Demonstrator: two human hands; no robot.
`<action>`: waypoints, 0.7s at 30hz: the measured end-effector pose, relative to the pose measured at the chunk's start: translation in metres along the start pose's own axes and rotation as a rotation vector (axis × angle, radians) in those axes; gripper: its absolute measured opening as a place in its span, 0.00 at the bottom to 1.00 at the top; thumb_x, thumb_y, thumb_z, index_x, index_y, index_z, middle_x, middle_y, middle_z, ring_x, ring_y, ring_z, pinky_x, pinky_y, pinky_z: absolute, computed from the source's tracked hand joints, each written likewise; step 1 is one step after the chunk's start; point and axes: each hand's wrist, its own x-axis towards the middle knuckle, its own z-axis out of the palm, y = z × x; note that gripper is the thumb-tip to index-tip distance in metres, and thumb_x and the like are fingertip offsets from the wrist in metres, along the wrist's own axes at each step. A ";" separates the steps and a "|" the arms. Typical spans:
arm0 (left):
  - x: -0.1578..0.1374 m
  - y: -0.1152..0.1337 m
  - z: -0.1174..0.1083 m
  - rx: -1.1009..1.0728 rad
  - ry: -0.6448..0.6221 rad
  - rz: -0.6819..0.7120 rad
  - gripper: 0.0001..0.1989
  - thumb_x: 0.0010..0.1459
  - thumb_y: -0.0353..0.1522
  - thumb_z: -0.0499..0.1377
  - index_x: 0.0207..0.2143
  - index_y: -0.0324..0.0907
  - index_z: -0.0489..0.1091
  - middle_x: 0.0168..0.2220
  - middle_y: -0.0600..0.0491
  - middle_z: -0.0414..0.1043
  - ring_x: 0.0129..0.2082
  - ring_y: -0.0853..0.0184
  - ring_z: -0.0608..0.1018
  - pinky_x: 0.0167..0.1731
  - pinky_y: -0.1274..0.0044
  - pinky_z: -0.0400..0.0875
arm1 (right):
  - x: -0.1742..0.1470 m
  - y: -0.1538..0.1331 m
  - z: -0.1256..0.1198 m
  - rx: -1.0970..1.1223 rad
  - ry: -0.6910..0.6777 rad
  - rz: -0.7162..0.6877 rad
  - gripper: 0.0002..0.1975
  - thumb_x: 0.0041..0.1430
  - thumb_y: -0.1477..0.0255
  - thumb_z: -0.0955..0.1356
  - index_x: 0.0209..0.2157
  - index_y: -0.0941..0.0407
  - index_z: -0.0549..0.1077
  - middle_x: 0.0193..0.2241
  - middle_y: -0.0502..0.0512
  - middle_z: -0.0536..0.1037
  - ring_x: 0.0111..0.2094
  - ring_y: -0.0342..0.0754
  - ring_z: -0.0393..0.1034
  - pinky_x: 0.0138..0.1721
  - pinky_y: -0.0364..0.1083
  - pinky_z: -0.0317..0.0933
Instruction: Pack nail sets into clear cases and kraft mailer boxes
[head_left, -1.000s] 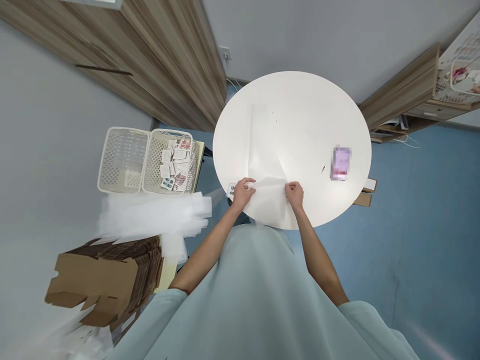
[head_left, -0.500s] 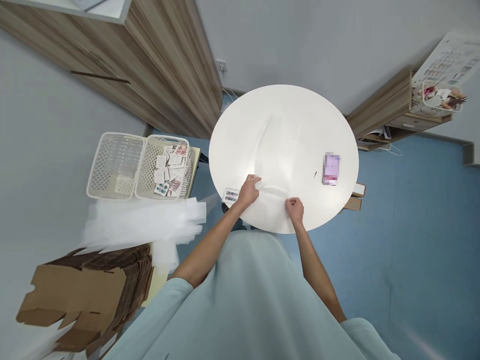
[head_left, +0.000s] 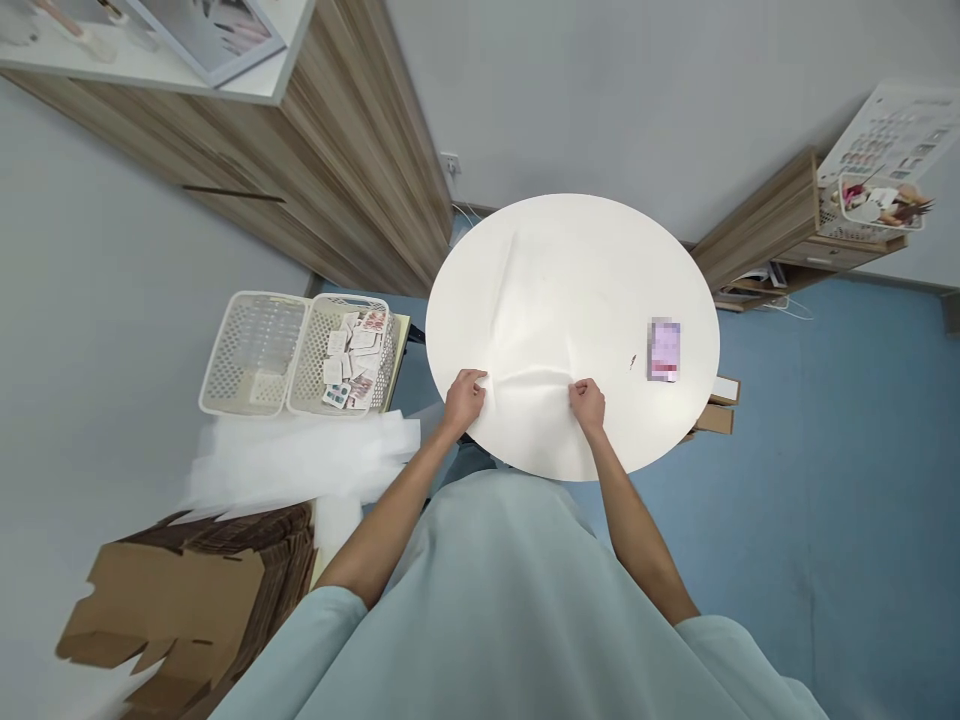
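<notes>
Grip of our right hand (head_left: 587,404) is pinched down on the right edge of a thin translucent white sheet (head_left: 534,405); our left hand (head_left: 465,400) has fingertips at the sheet's left edge, but we can't make out whether thumb and finger close on it. Sheet lies lengthwise on the round white worktop (head_left: 622,260), left of its middle, running from near our body toward the far rim, with a crosswise crease raised between our two hands. To the right on the same worktop, well apart from our right hand, we have a pixelated purple item (head_left: 664,345), a small dark mark (head_left: 633,361) just beside it. Left of the worktop, two white mesh baskets side by side: left basket (head_left: 219,365) with clear stacked pieces, right basket (head_left: 319,335) with a heap of small cards (head_left: 352,345). Below them, toward us, loose pile of white sheets (head_left: 292,455), then a stack of flat brown cartons (head_left: 169,600). Wood-grain cabinet (head_left: 360,150) at far left, framed picture (head_left: 229,40) on its top. Wall socket (head_left: 449,165) behind the worktop. Far right, we get a wooden shelf unit (head_left: 784,215) with a filled mesh basket and a printed board (head_left: 889,130) on it, blue floor (head_left: 862,450) below. Our sleeves and front are pale blue-green.
</notes>
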 end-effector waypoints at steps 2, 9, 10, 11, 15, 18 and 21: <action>-0.005 -0.012 -0.011 0.095 -0.035 0.057 0.22 0.59 0.32 0.63 0.57 0.47 0.75 0.59 0.44 0.71 0.57 0.49 0.75 0.59 0.60 0.71 | 0.006 0.001 -0.006 -0.032 0.021 -0.008 0.07 0.62 0.63 0.66 0.36 0.51 0.72 0.35 0.55 0.82 0.36 0.54 0.75 0.39 0.49 0.62; -0.019 -0.042 -0.028 0.292 -0.253 0.155 0.36 0.43 0.29 0.74 0.57 0.47 0.74 0.70 0.41 0.60 0.70 0.40 0.63 0.67 0.55 0.63 | 0.005 0.026 -0.032 -0.085 0.128 0.086 0.08 0.62 0.63 0.66 0.37 0.52 0.72 0.34 0.58 0.82 0.39 0.58 0.76 0.42 0.51 0.63; -0.020 -0.043 -0.027 0.307 -0.261 0.161 0.35 0.44 0.29 0.74 0.57 0.46 0.73 0.70 0.40 0.59 0.69 0.40 0.63 0.66 0.55 0.64 | 0.003 0.029 -0.034 -0.086 0.132 0.092 0.08 0.62 0.63 0.66 0.37 0.52 0.72 0.34 0.58 0.83 0.39 0.58 0.76 0.42 0.51 0.63; -0.021 -0.042 -0.026 0.321 -0.262 0.163 0.33 0.46 0.31 0.74 0.56 0.46 0.73 0.70 0.39 0.60 0.69 0.40 0.64 0.65 0.55 0.65 | -0.001 0.032 -0.035 -0.086 0.135 0.099 0.08 0.62 0.62 0.66 0.37 0.52 0.72 0.35 0.58 0.83 0.39 0.58 0.76 0.42 0.51 0.63; -0.024 -0.036 -0.019 0.357 -0.221 0.170 0.29 0.54 0.38 0.72 0.56 0.44 0.70 0.65 0.37 0.62 0.65 0.39 0.68 0.61 0.52 0.69 | -0.010 0.035 -0.034 -0.089 0.162 0.106 0.07 0.63 0.64 0.66 0.37 0.52 0.72 0.37 0.59 0.83 0.38 0.57 0.76 0.40 0.50 0.62; -0.027 -0.035 -0.016 0.423 -0.227 0.199 0.35 0.51 0.34 0.73 0.60 0.47 0.66 0.64 0.39 0.62 0.63 0.41 0.70 0.57 0.53 0.73 | -0.007 0.028 -0.032 -0.116 0.166 0.104 0.07 0.64 0.65 0.65 0.38 0.53 0.71 0.38 0.59 0.83 0.39 0.56 0.76 0.40 0.49 0.61; -0.029 -0.035 -0.015 0.473 -0.257 0.225 0.36 0.52 0.27 0.70 0.62 0.50 0.64 0.61 0.42 0.65 0.62 0.45 0.71 0.55 0.55 0.76 | 0.003 0.019 -0.032 -0.148 0.155 0.099 0.07 0.67 0.66 0.65 0.42 0.53 0.71 0.40 0.58 0.83 0.41 0.55 0.76 0.40 0.48 0.60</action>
